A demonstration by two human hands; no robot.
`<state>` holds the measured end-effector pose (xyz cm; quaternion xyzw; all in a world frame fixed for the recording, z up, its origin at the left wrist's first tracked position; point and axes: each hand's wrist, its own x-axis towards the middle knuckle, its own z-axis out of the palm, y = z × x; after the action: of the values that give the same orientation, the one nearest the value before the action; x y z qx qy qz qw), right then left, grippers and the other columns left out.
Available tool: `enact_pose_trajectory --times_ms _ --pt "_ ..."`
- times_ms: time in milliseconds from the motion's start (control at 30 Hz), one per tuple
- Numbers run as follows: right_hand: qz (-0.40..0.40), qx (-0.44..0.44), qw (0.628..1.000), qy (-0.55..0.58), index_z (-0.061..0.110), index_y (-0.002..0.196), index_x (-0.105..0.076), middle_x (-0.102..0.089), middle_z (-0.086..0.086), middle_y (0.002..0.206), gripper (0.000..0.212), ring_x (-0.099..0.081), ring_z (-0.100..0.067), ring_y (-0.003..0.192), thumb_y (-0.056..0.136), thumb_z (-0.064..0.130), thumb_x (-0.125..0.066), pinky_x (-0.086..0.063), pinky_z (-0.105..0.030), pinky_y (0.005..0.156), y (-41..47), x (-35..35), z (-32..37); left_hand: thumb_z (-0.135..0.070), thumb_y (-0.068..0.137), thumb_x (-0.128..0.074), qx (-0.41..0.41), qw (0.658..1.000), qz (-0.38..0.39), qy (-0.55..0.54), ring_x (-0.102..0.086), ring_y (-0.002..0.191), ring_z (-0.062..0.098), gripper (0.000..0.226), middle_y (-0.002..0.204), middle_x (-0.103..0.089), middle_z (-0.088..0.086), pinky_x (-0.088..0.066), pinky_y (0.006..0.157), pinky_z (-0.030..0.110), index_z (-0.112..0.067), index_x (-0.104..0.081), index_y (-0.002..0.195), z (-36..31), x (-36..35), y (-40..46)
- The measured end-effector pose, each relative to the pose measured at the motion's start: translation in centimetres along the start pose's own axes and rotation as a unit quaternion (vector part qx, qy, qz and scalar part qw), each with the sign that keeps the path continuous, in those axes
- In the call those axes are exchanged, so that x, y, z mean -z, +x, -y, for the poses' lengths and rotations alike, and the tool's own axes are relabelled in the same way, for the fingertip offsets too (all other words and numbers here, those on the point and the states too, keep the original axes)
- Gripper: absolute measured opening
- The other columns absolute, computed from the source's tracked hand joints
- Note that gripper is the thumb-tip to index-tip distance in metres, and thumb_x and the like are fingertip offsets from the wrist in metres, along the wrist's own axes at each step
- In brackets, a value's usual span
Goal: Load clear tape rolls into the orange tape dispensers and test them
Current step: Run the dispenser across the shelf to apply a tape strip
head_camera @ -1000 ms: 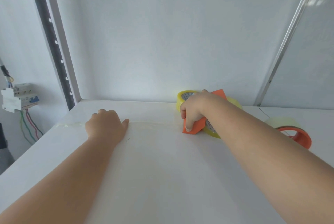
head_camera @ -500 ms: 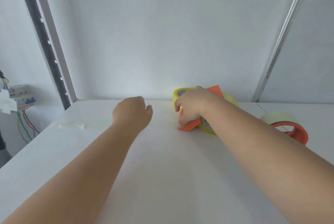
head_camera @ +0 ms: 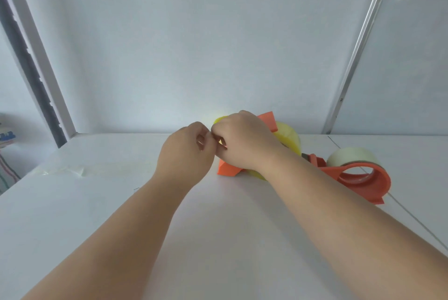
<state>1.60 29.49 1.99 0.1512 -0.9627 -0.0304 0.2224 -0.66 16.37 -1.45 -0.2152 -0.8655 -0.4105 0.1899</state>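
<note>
An orange plastic tape dispenser point(head_camera: 229, 170) loaded with a yellowish clear tape roll point(head_camera: 289, 137) stands near the back middle of the white surface point(head_camera: 218, 239), close to the pale wall point(head_camera: 194, 45). The right hand point(head_camera: 244, 144) lies over the top of it, fingers curled round the orange body and gripping it, so most of the dispenser is hidden. The left hand point(head_camera: 185, 156) is directly beside the right, the two touching at the fingertips; its fingers point(head_camera: 201, 141) are curled inward in a narrow pinch at the front of the dispenser, though what they pinch is too small to tell. To the right, apart from the hands, a second orange plastic dispenser point(head_camera: 363, 178) lies on the surface with a paler clear tape roll point(head_camera: 351, 155) in it. To the left, a crinkled strip of clear tape point(head_camera: 72, 170) lies stuck flat on the surface. A dark perforated metal upright point(head_camera: 31, 76) runs along the left wall, and a silver metal rail point(head_camera: 358, 40) slants up on the right.
</note>
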Motion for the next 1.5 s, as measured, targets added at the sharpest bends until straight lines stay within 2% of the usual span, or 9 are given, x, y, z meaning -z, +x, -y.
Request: enact_pose_trajectory --times_ms 200,333,500,600,733,1033,1200,1367,1500 --pt "-0.042 0.027 0.998 0.028 0.02 0.06 -0.04 -0.032 0.008 0.053 0.023 -0.045 -0.025 0.059 0.079 0.021 -0.054 -0.024 -0.029 0.065 -1.1 -0.3 0.4 -0.018 0.094 -0.043 -0.049 0.999 0.01 -0.012 -0.047 0.055 0.005 0.011 0.059 -0.049 -0.011 -0.029 0.05 0.025 -0.017 -0.046 0.083 0.4 -0.4 -1.3" --pt "-0.082 0.033 0.995 0.039 0.016 0.06 -0.055 -0.037 0.007 0.056 0.019 -0.052 -0.026 0.059 0.077 0.024 -0.054 -0.033 -0.03 0.062 -2.1 -0.6 0.3 -0.027 0.09 -0.041 -0.095 0.995 0.026 -0.029 -0.056 0.066 -0.002 0.01 0.069 -0.057 -0.015 -0.042 0.055 0.024 -0.019 -0.046 0.086 0.8 -0.1 -2.1" --pt "-0.12 0.02 0.99 0.074 0.017 0.076 -0.068 -0.058 0.004 0.067 0.011 -0.053 -0.018 0.065 0.076 0.024 -0.06 -0.024 -0.021 0.067 -4.4 0.4 -0.4 -0.029 0.084 -0.043 -0.127 0.991 0.042 -0.03 -0.059 0.073 -0.002 0.008 0.075 -0.061 -0.017 -0.052 0.064 0.03 -0.024 -0.049 0.087 0.7 -0.2 -2.8" --pt "-0.125 0.002 0.985 0.119 0.018 0.083 -0.07 -0.057 0.01 0.075 0.011 -0.046 -0.01 0.065 0.077 0.024 -0.061 -0.034 -0.024 0.06 -5.6 1.5 -1.2 -0.028 0.083 -0.045 -0.14 0.989 0.053 -0.015 -0.057 0.072 -0.002 0.009 0.075 -0.06 -0.017 -0.052 0.067 0.032 -0.027 -0.051 0.089 0.1 -0.5 -3.2" --pt "-0.108 -0.041 0.982 0.151 0.026 0.091 -0.069 -0.061 0.013 0.087 0.017 -0.058 -0.012 0.079 0.08 0.031 -0.056 -0.05 -0.037 0.069 -6.7 3.0 -2.3 -0.027 0.083 -0.045 -0.152 0.987 0.052 -0.017 -0.057 0.071 -0.002 0.017 0.081 -0.065 -0.011 -0.052 0.067 0.032 -0.023 -0.055 0.095 -1.4 -0.6 -3.1" --pt "-0.137 -0.075 0.973 0.168 0.024 0.091 -0.066 -0.057 0.013 0.088 0.013 -0.056 -0.009 0.084 0.083 0.031 -0.06 -0.05 -0.035 0.076 -8.8 5.8 -5.3 -0.018 0.089 -0.052 -0.141 0.982 0.086 -0.09 -0.058 0.079 0.003 0.011 0.085 -0.064 -0.01 -0.048 0.067 0.024 -0.022 -0.055 0.098 -5.7 -2.2 -3.7" --pt "-0.178 -0.177 0.963 0.094 0.023 0.099 -0.065 -0.056 0.012 0.097 0.031 -0.054 -0.01 0.094 0.082 0.049 -0.062 -0.046 -0.031 0.079 -10.3 5.7 -8.7 -0.019 0.089 -0.052 -0.162 0.978 0.104 -0.084 -0.055 0.076 0.001 0.013 0.086 -0.065 -0.01 -0.044 0.068 0.017 -0.019 -0.057 0.1 -7.5 -4.0 -4.0" --pt "-0.089 -0.284 0.951 0.087 0.027 0.105 -0.063 -0.06 0.008 0.105 0.046 -0.058 -0.013 0.1 0.078 0.063 -0.053 -0.047 -0.032 0.081 -12.2 4.4 -10.9 -0.027 0.083 -0.045 -0.203 0.97 0.113 -0.077 -0.06 0.086 0.013 0.026 0.087 -0.064 -0.008 -0.051 0.076 0.034 -0.014 -0.058 0.102 -9.2 -6.1 -4.3" --pt "0.003 -0.324 0.942 0.091 0.034 0.112 -0.061 -0.064 0.011 0.111 0.056 -0.059 -0.015 0.108 0.072 0.073 -0.05 -0.047 -0.036 0.09 -13.9 3.8 -11.4 -0.03 0.082 -0.044 -0.193 0.97 0.134 -0.068 -0.06 0.09 0.013 0.03 0.093 -0.066 -0.004 -0.051 0.077 0.037 -0.014 -0.057 0.104 -9.0 -7.1 -4.8"
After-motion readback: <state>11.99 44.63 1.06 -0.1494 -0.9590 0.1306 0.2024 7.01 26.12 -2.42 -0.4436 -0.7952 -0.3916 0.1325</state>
